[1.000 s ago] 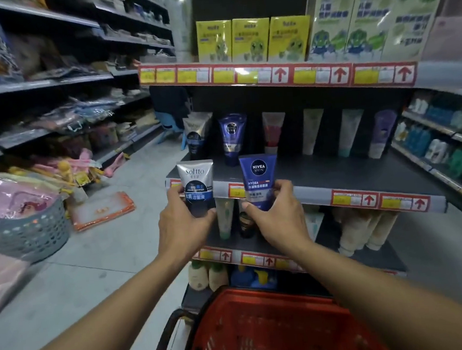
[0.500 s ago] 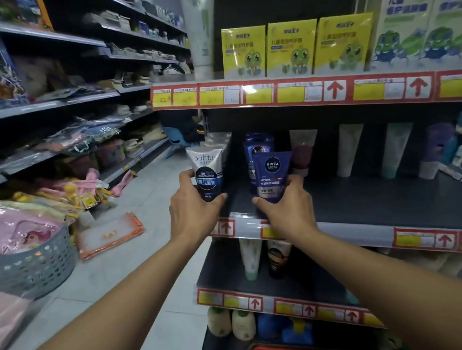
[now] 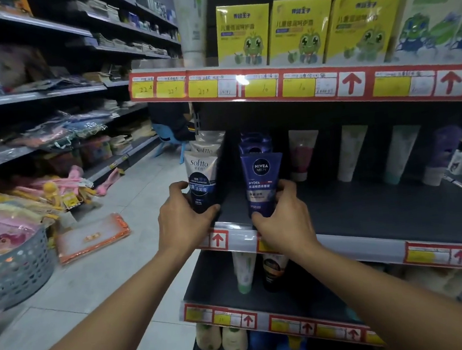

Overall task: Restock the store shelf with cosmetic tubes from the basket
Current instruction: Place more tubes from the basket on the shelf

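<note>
Your left hand (image 3: 184, 217) grasps the white-and-navy Softto tube (image 3: 202, 182), your right hand (image 3: 281, 216) the blue Nivea Men tube (image 3: 261, 185). Both stand cap-down at the front of the dark metal shelf (image 3: 365, 208), each ahead of its matching row, labels facing shoppers.

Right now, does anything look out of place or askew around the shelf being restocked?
Yes, off the shelf: an orange-edged flat packet lies on the aisle floor, with pink packaged goods spilling from the low shelving at left. The Softto tube in the left hand and Nivea tube in the right hand stand upright.
</note>
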A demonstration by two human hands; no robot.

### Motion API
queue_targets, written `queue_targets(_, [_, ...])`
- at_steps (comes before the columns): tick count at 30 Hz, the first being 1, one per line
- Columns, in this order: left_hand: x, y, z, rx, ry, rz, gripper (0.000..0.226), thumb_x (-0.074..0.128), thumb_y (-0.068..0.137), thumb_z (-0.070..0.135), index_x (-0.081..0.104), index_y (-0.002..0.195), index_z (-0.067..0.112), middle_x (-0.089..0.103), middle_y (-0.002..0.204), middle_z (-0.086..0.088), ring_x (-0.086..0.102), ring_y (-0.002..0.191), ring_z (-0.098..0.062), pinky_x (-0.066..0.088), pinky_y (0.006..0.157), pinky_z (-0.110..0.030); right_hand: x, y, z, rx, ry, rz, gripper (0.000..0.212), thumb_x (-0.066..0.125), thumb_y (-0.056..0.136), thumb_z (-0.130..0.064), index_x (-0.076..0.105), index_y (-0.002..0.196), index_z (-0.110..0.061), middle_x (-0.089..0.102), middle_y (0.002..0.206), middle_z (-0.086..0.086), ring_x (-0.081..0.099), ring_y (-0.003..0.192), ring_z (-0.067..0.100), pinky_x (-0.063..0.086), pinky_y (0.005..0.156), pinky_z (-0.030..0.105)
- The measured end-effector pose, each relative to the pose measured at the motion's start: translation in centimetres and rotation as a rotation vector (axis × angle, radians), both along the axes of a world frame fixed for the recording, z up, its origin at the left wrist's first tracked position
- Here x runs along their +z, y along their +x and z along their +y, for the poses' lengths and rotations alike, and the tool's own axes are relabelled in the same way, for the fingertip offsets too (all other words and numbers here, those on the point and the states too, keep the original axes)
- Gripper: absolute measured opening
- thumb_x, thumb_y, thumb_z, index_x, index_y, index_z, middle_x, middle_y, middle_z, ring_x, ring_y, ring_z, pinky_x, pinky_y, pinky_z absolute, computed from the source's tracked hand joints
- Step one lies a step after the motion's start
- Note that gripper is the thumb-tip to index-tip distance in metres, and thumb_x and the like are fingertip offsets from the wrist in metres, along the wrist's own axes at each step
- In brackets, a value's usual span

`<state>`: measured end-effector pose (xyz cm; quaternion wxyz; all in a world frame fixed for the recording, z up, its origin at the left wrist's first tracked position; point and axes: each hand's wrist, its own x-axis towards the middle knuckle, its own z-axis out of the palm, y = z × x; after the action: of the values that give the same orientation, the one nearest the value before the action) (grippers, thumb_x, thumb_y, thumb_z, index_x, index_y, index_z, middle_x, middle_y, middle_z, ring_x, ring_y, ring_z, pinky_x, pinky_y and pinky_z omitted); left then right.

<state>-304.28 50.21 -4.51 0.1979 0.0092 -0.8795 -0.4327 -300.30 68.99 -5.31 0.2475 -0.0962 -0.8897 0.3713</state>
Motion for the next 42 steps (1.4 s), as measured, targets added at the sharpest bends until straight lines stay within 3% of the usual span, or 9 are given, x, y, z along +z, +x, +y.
queue_targets(8, [0.2,0.0,0.2,0.022,0.022,-0.020,0.066,0.081,0.087,0.036,0.054,0.143,0.015,0.071,0.131,-0.008,0.067,0.116,-0.028,0.054,0.093,-0.038,-0.2,-0.8,-0.3,-0.063,0.037,-0.004,0.058,0.083,0.077,-0.047,0.051,0.120,-0.023,0.069,0.112,-0.005,0.066,0.103,0.023,0.052,0.078,0.036])
queue_targets(17, [0.1,-0.3,0.8,0.069,0.023,-0.019,0.066,0.079,0.087,0.035,0.054,0.146,0.017,0.072,0.129,-0.007,0.069,0.113,-0.028,0.054,0.091,-0.038,-0.6,-1.4,-0.9,-0.128,0.076,-0.006,0.058,0.081,0.077,-0.056,0.053,0.116,-0.025,0.067,0.113,-0.005,0.064,0.105,0.022,0.042,0.072,0.032])
queue_targets(28, [-0.3,-0.6,1.2,0.097,-0.017,-0.019,0.067,0.076,0.091,0.038,0.049,0.148,0.017,0.071,0.131,-0.008,0.068,0.114,-0.029,0.055,0.090,-0.039,-0.9,-1.8,-1.2,-0.169,0.111,-0.002,0.057,0.079,0.079,-0.058,0.053,0.116,-0.024,0.066,0.114,-0.003,0.063,0.106,0.023,0.040,0.072,0.032])
queue_targets(33, [-0.5,-0.9,1.1,0.098,-0.017,-0.025,0.063,0.077,0.090,0.040,0.051,0.143,0.016,0.072,0.127,-0.007,0.067,0.113,-0.029,0.049,0.082,-0.034,-1.1,-1.7,-1.2,-0.160,0.103,0.010,0.057,0.080,0.078,-0.058,0.054,0.115,-0.024,0.066,0.114,-0.003,0.063,0.106,0.023,0.044,0.073,0.033])
queue_targets(42, [-0.6,-1.4,1.0,0.089,-0.047,-0.032,0.065,0.078,0.089,0.045,0.051,0.141,0.017,0.072,0.127,-0.008,0.067,0.113,-0.030,0.053,0.086,-0.040,-1.0,-1.5,-1.0,-0.143,0.085,0.018,0.057,0.081,0.078,-0.057,0.054,0.117,-0.025,0.067,0.113,-0.004,0.063,0.107,0.021,0.043,0.074,0.032])
